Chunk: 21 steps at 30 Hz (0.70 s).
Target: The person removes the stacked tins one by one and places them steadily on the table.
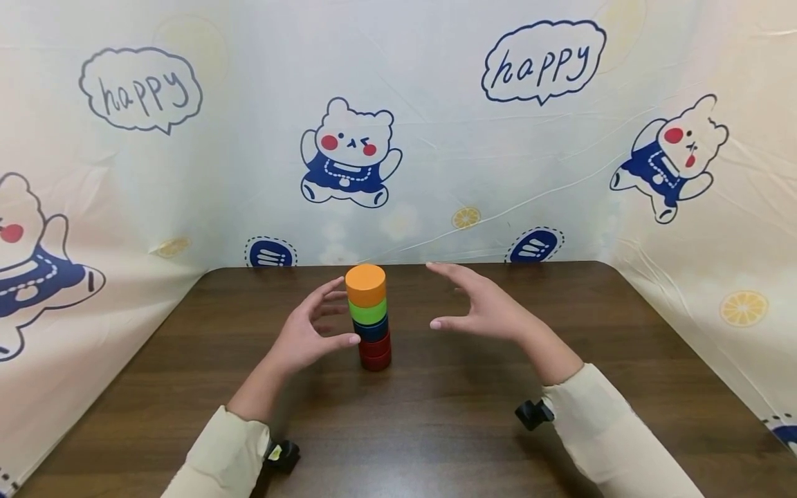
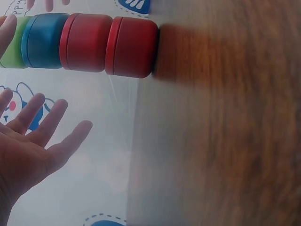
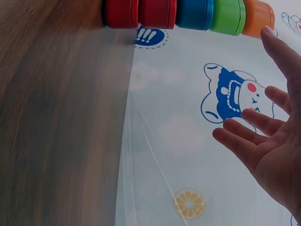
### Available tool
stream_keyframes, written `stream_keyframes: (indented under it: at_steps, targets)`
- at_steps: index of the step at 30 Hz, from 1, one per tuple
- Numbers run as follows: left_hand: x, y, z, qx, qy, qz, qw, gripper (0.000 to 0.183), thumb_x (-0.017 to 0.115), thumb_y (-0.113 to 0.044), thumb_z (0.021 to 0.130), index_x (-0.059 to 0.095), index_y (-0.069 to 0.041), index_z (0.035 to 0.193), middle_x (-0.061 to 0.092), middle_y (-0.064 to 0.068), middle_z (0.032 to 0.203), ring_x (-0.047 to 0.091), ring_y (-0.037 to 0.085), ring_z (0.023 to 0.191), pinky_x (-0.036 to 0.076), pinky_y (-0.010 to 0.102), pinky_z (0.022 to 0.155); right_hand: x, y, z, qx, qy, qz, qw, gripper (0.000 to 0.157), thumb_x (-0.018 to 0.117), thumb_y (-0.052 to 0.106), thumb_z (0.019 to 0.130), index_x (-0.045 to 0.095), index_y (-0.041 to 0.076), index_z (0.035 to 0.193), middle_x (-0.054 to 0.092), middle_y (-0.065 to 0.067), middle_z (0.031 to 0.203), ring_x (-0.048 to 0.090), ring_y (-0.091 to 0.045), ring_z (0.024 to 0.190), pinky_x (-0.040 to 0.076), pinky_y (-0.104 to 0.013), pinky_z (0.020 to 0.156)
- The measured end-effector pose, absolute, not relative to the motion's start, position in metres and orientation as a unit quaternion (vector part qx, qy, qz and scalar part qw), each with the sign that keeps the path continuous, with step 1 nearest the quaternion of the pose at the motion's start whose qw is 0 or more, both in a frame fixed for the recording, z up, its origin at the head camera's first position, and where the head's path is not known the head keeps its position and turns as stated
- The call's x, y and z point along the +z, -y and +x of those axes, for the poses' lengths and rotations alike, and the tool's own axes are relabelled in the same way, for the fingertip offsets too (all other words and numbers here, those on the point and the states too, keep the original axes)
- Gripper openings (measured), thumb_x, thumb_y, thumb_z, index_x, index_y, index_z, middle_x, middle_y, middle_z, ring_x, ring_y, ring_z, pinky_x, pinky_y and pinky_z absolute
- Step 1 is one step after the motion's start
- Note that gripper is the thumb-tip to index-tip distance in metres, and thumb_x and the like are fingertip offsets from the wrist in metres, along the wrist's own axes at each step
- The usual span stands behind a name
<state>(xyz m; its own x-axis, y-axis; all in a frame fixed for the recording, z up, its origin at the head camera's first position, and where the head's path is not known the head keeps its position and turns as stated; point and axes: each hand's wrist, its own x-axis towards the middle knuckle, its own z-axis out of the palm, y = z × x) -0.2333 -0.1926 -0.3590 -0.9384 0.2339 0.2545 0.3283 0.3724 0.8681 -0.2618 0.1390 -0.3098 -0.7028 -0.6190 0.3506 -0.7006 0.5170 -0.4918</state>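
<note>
An upright stack of round cylinders stands on the table. From the top down come an orange cylinder (image 1: 365,286), a green cylinder (image 1: 369,312), a blue cylinder (image 1: 371,330) and two red ones; the lowest red cylinder (image 2: 133,47) rests on the wood in the left wrist view. My left hand (image 1: 305,335) is at the stack's left side, fingers spread behind it and thumb tip right at its front edge in the head view. Off to the right, my right hand (image 1: 488,308) has its fingers spread and thumb apart, with a gap between it and the stack. Neither hand grips anything.
The dark wooden table (image 1: 461,429) has rounded far corners. A pale cloth (image 1: 436,159) printed with cartoon bears and "happy" bubbles hangs behind and along both sides. Small black devices, one on the left wrist (image 1: 284,456) and one on the right, sit beside the sleeves.
</note>
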Motion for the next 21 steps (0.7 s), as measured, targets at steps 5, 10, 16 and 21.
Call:
stream_keyframes:
  at_steps: [5,10,16,21]
  targets:
    - [-0.36,0.19,-0.231,-0.541,0.824,-0.162,0.043,0.087,0.085,-0.033,0.076,0.036,-0.035,0.148,0.048,0.004,0.142,0.051,0.029,0.125,0.045,0.058,0.096,-0.31,-0.132,-0.263,0.349,0.852,0.386,0.065,0.085,0.083,0.035,0.078,0.038,0.021,0.15,0.039,-0.002,0.152,0.04,-0.024,0.136,0.046,-0.044,0.1]
    - [-0.361,0.187,-0.231,-0.544,0.822,-0.164,0.044,0.087,0.086,-0.033,0.074,0.038,-0.034,0.147,0.049,0.003,0.14,0.053,0.029,0.122,0.05,0.052,0.093,-0.308,-0.125,-0.262,0.372,0.842,0.385,0.067,0.082,0.083,0.031,0.078,0.042,0.019,0.148,0.042,-0.001,0.15,0.043,-0.024,0.135,0.047,-0.041,0.099]
    - [-0.363,0.186,-0.234,-0.554,0.816,-0.157,0.041,0.088,0.088,-0.032,0.072,0.041,-0.033,0.146,0.05,0.003,0.138,0.056,0.028,0.12,0.054,0.043,0.088,-0.305,-0.117,-0.26,0.39,0.837,0.379,0.061,0.079,0.083,0.027,0.079,0.044,0.018,0.146,0.044,-0.002,0.149,0.045,-0.024,0.132,0.048,-0.04,0.099]
    - [-0.364,0.186,-0.234,-0.56,0.812,-0.156,0.039,0.087,0.088,-0.026,0.073,0.041,-0.03,0.146,0.05,0.004,0.139,0.057,0.028,0.118,0.056,0.039,0.084,-0.303,-0.108,-0.26,0.41,0.823,0.39,0.057,0.075,0.083,0.024,0.08,0.047,0.016,0.145,0.047,-0.003,0.146,0.048,-0.025,0.13,0.048,-0.041,0.098]
